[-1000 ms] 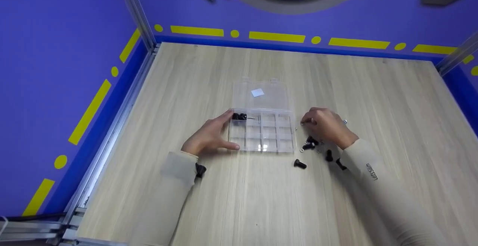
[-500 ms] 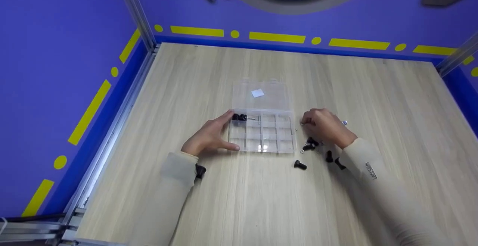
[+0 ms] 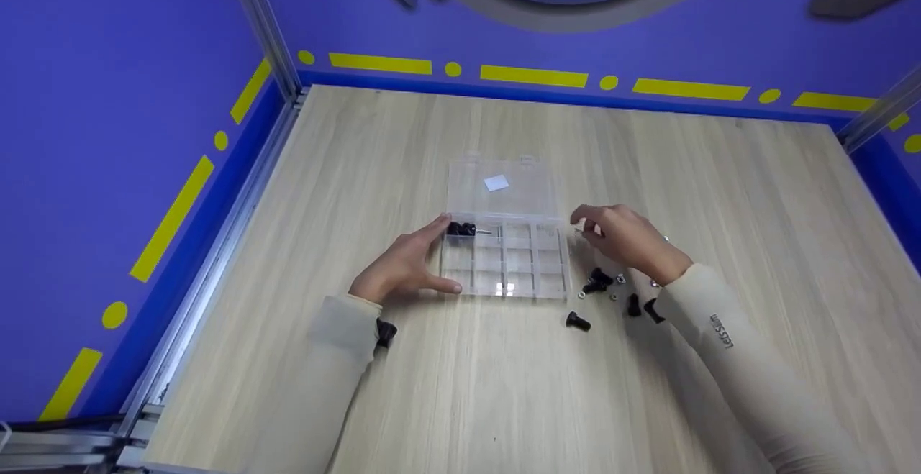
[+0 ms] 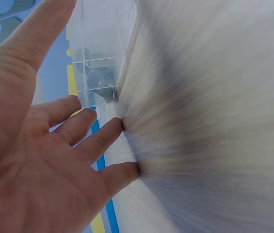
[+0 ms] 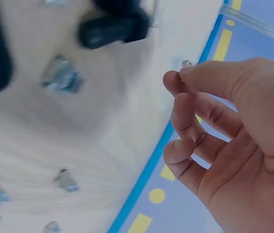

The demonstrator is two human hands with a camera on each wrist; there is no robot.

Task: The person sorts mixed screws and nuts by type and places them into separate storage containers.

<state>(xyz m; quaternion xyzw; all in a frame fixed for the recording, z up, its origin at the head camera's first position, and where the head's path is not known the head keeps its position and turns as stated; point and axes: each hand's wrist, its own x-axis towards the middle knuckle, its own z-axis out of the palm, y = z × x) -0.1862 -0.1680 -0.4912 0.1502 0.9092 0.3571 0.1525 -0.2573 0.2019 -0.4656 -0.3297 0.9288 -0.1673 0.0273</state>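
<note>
A clear plastic compartment box (image 3: 504, 262) lies on the table with its lid (image 3: 468, 186) folded back. Black screws (image 3: 462, 229) fill its far left compartment, and a thin silver screw (image 3: 486, 231) is in the one beside it. My left hand (image 3: 403, 262) rests along the box's left side, thumb and fingers spread; in the left wrist view two fingertips touch the table. Just off the box's right edge, my right hand (image 3: 626, 240) pinches a small shiny metal piece (image 5: 186, 63) between thumb and index finger. Most of that piece is hidden, so its kind is unclear.
Right of the box lie several black screws (image 3: 597, 281) and small silver nuts (image 3: 620, 279). One black screw (image 3: 578, 321) lies nearer me. Blue walls (image 3: 540, 35) border the wooden table (image 3: 468, 388) at the back and sides.
My right hand has risen slightly and shifted left toward the box, the small metal piece now showing at its fingertips. More silver nuts are uncovered beneath it. The left hand stays put.
</note>
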